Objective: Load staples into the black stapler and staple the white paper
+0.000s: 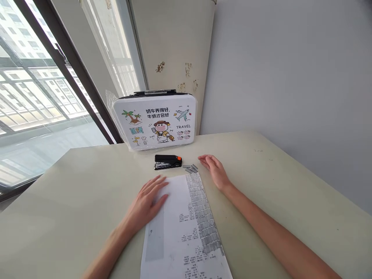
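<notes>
Printed paper sheets (174, 232) lie in front of me, their right edge covered with dense rows of metal staples (205, 213). My left hand (149, 199) rests flat on the upper left of the paper, fingers apart. On its side edge, my right hand (214, 168) lies on the table just right of the paper's top corner, fingers stretched out and nothing visible in it. Several small strips of staples (191, 169) lie between its fingertips and a black stapler (167, 162) with an orange button. The stapler lies beyond the paper, touched by neither hand.
A white case (157, 124) with cartoon prints, partly wrapped in clear plastic, stands at the table's back. Behind it is a pillar (174, 42) with peeling paint. A grey wall (285, 69) borders the pale table (276, 182) on the right; a window (35, 77) is at left.
</notes>
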Demonstrator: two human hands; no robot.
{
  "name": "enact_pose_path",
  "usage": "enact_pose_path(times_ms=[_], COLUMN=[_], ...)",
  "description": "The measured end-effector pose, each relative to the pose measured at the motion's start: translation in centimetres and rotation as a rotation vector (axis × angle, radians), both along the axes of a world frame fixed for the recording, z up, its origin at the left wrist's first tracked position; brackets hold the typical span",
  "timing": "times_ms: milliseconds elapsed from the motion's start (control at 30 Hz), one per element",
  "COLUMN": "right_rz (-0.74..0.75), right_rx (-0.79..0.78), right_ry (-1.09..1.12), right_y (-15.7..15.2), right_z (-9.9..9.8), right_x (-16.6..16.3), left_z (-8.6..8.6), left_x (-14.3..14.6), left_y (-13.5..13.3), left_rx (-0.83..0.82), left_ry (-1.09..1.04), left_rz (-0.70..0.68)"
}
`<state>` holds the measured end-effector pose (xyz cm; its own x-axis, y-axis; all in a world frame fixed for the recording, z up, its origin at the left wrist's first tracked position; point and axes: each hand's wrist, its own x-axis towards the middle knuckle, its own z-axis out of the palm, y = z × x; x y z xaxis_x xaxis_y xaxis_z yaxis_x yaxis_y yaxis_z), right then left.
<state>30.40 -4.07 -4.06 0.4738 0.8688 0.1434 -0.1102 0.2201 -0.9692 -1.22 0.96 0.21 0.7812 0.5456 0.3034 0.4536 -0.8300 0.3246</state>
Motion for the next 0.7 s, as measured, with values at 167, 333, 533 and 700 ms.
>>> enact_pose_path(times_ms=[167,333,533,700], right_rz=[0.001,-0.026,-0.028,-0.033], right_rx=[-0.098,-0.182,-0.238,-0.256], right_ry=[-0.124,-0.199,-0.28,-0.314], right_y=[-5.0,-8.4,-8.9,-8.9], right_z=[0.5,0.7,1.1,1.4], right_x=[4.1,6.8,6.2,6.1], left_z=[0.2,0.2,-0.7,-1.3], left_x=[-2.0,-2.5,-1.9,-1.9], left_y=[2.7,3.3,3.0,3.4], left_rx=[-0.028,-0.168,-0.041,-0.011], left_ry=[-0.092,-0.131,-0.016,0.004], left_rz=[0.217,0.435,0.267,0.252])
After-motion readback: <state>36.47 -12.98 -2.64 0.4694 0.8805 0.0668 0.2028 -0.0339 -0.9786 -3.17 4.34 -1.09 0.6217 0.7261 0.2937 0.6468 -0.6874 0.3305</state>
